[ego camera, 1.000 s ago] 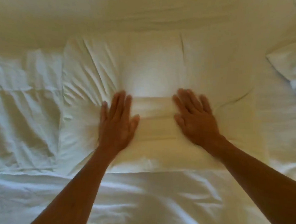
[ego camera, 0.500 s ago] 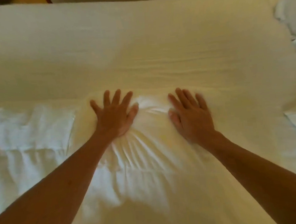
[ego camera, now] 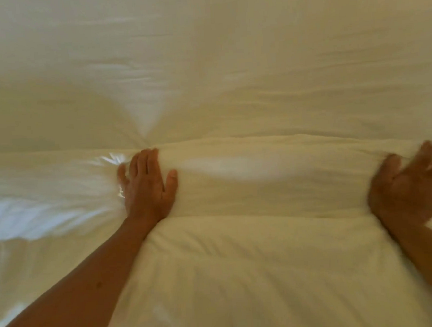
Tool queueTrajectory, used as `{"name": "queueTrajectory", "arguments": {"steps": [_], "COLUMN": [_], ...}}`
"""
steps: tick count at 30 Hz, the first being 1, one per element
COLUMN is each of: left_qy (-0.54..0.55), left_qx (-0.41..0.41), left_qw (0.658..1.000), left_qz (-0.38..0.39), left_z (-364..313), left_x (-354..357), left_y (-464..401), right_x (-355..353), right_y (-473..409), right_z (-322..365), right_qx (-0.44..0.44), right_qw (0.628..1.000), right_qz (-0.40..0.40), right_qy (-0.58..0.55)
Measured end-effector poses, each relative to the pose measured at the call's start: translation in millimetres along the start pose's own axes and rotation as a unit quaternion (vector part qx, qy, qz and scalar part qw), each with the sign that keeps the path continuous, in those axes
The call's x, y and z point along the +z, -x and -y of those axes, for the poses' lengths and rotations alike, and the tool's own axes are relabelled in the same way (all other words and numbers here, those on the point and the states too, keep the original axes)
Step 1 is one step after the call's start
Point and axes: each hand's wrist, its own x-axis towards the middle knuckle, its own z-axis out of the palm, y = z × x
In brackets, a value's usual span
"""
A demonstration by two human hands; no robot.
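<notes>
1. One heap of crumpled white bedding [ego camera: 36, 212] lies at the far left. It is brightly lit, creased, and smeared by motion blur. It reaches right as far as the left hand.

2. One left hand [ego camera: 147, 190] comes next, on a bare forearm that rises from the lower left corner. It lies flat and open, palm down, with straight fingers close together and the thumb spread to the right. It presses on the left end of the pillow, and its fingertips reach the pillow's far edge. The cloth puckers into fine folds just left of the fingers.

3. One cream-white pillow [ego camera: 265, 236] fills the middle and lower part of the view. It lies flat on the bed, directly in front of the person. Its long far edge runs level from the left hand's fingertips out to the right border. A shallow crease crosses it from wrist to wrist, and soft wrinkles fan down toward the bottom edge.

4. One right hand [ego camera: 408, 187] is at the right border, on a bare forearm that rises from the lower right corner. It is badly blurred. Its fingers look straight and spread with the thumb apart, so it reads as open and gripping nothing. It sits at the right end of the pillow, but I cannot tell whether it touches the cloth.

5. One bed is under everything. Its smooth pale fitted sheet [ego camera: 254, 60] stretches across the whole upper half, with a few faint ripples. A bright wedge of light falls on it above the left hand. Nothing of the room shows beyond the bed.
</notes>
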Motion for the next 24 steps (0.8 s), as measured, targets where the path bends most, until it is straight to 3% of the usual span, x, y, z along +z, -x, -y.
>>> {"name": "queueTrajectory", "arguments": {"steps": [2, 4, 5, 7, 8, 10, 12, 13, 15, 17, 18, 20, 22, 24], "left_qy": [-0.006, 0.011, 0.027, 0.045, 0.059, 0.080, 0.043, 0.025, 0.025, 0.034, 0.034, 0.050, 0.039, 0.051], "left_qx": [-0.012, -0.060, -0.093, -0.104, -0.050, 0.152, 0.308, 0.322, 0.255, 0.167, 0.130, 0.113, 0.190, 0.253], "left_qw": [1.000, 0.998, 0.995, 0.993, 0.996, 0.983, 0.949, 0.946, 0.966, 0.985, 0.991, 0.992, 0.975, 0.949], "left_qz": [0.012, 0.010, 0.012, -0.018, -0.043, -0.056, -0.046, -0.039, -0.031, -0.011, 0.000, 0.040, 0.107, 0.179], "left_z": [-1.6, -7.8, -16.4, -50.2, -75.4, -131.2, -152.2, -148.3, -133.3, -141.0, -157.5, -210.0, -270.5, -332.4], "left_x": [-2.6, -13.3, -22.4, -39.3, -44.3, -45.3, -33.6, -25.8, -15.2, -17.5, -24.5, -41.2, -54.2, -57.0], "left_y": [-1.8, -9.1, -13.6, -15.5, -11.7, 12.9, 32.3, 34.4, 26.8, 17.5, 15.6, 11.3, 4.7, -8.6], "right_x": [6.6, -2.9, -15.2, -37.9, -47.4, -47.3, -42.1, -47.3, -57.4, -80.8, -90.1, -96.8, -100.0, -94.9], "right_y": [-14.0, -29.7, -32.9, -21.7, -3.7, 30.6, 31.3, 14.6, -33.9, -72.8, -79.9, -77.7, -61.4, -40.2], "right_z": [-0.1, 10.3, 18.3, 42.5, 59.0, 68.8, 45.6, 24.5, -33.3, -76.4, -87.1, -91.0, -83.8, -89.0], "right_qx": [0.089, 0.103, 0.076, -0.090, -0.201, -0.382, -0.465, -0.452, -0.302, -0.085, -0.045, -0.056, -0.046, 0.045], "right_qw": [0.995, 0.991, 0.993, 0.993, 0.975, 0.914, 0.875, 0.880, 0.934, 0.950, 0.942, 0.940, 0.917, 0.880], "right_qz": [0.053, 0.082, 0.082, 0.080, 0.088, 0.129, 0.138, 0.138, 0.158, 0.272, 0.318, 0.334, 0.332, 0.318], "right_qy": [-0.004, 0.022, 0.034, 0.008, -0.024, -0.049, 0.003, 0.040, 0.106, 0.123, 0.095, -0.036, -0.216, -0.351]}}
